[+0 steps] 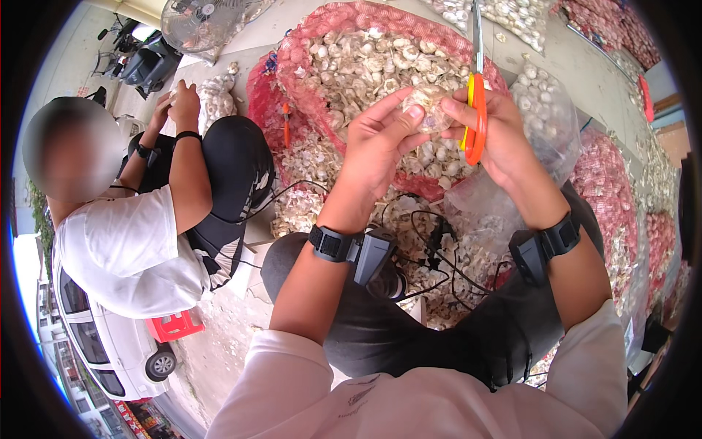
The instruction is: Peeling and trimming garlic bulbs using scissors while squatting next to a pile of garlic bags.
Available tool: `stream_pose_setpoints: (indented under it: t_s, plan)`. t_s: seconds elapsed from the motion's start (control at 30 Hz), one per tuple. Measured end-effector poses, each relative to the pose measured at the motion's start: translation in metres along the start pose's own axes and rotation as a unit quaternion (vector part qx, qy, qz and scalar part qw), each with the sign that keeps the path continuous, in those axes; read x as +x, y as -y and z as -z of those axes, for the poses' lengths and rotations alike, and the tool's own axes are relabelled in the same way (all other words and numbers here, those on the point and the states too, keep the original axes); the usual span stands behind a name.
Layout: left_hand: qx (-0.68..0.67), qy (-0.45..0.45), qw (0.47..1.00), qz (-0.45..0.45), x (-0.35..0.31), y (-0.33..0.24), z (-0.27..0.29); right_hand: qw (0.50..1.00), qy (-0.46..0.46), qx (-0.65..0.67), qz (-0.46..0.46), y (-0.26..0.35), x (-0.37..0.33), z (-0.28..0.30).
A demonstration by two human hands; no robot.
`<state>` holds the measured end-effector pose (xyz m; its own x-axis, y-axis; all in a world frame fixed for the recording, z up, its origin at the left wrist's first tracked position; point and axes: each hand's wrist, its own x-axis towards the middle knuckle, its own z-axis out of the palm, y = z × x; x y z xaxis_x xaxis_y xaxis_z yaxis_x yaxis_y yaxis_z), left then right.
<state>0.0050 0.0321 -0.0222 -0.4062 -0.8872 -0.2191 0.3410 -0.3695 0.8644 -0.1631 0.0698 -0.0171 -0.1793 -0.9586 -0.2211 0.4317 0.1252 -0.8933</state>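
Note:
A garlic bulb [428,108] with papery, purplish skin is held up between both hands. My left hand [382,139] pinches it from the left, thumb across the front. My right hand [503,139] steadies the bulb's right side with its thumb and also holds scissors [479,117]. Their orange and yellow handles are in the palm and fingers, and the blades point away from me. Below the hands lies a large red mesh bag [303,69], rolled open and full of garlic bulbs [373,62]. A clear plastic bag [559,121] of cleaned white bulbs lies to the right.
At left a person [139,241] sits with hands raised together. Black cables [446,271] run over garlic skins between my legs. More red mesh sacks [603,183] line the right side. A fan [208,22], scooter [142,62], red stool [175,326] and white van [102,344] stand farther off.

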Motion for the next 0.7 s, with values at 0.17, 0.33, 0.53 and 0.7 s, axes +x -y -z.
stream_pose_setpoints:
  t_s: [0.17,0.33,0.53,0.7]
  plan:
    - [0.061,-0.004,0.996,-0.067,0.004,0.001,0.0,1.0,0.011,0.006,-0.024,0.007,0.004,-0.005]
    - [0.06,0.001,0.995,-0.08,0.006,0.004,0.001,1.0,0.026,-0.003,-0.016,0.004,0.008,-0.001]
    - [0.018,-0.008,0.998,-0.056,0.002,0.003,0.004,0.999,0.045,0.015,0.004,0.002,0.008,-0.001]
    - [0.065,-0.022,0.996,-0.058,0.003,-0.005,0.005,0.999,0.039,-0.015,0.01,0.004,0.01,-0.006]
